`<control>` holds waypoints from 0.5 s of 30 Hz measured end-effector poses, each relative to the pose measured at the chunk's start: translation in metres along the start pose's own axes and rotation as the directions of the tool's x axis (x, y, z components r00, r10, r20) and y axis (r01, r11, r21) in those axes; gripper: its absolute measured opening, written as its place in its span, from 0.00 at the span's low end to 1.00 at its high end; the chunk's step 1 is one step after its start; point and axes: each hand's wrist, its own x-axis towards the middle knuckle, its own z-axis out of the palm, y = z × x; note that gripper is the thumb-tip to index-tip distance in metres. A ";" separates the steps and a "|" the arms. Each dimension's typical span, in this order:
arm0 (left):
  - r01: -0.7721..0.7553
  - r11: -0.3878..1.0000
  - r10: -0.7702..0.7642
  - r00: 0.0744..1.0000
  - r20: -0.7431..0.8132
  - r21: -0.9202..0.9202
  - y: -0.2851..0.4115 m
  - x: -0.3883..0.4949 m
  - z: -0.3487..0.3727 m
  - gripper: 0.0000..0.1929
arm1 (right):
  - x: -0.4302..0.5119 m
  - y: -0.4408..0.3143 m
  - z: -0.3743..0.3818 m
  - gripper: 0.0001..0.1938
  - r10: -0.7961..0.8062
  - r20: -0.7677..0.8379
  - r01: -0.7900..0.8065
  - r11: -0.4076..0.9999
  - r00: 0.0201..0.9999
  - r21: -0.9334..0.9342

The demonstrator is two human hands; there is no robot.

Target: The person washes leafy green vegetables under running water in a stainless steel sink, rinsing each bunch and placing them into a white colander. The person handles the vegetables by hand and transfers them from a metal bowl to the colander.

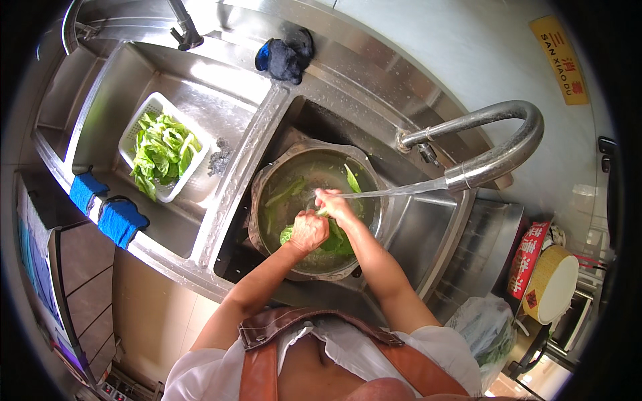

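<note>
Over a round metal basin (257, 210) of water, my left hand (310, 230) is closed on leafy greens (337, 241). My right hand (335, 204) is close beside it, at the pale stem end of the greens; its fingers are partly hidden by running water, so its grip is unclear. Water streams from a curved metal faucet (454, 179) past my right hand into the basin. A loose green leaf (352, 179) lies at the basin's far side, and more greens float at its left. The basin sits in a stainless steel sink compartment.
In the left compartment, a white plastic basket (176, 193) holds leafy greens, beside a steel wool scrubber (219, 156). Blue gloves (120, 220) hang over the front rim. Dark gloves (286, 57) lie on the back ledge. A second faucet (186, 30) stands behind; a plastic bag (481, 326) is at right.
</note>
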 end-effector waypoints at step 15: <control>0.141 0.940 -0.166 0.985 -0.054 -0.311 0.010 0.005 -0.011 0.07 | -0.031 -0.035 0.017 0.19 0.062 -0.033 -0.012 0.606 0.998 0.795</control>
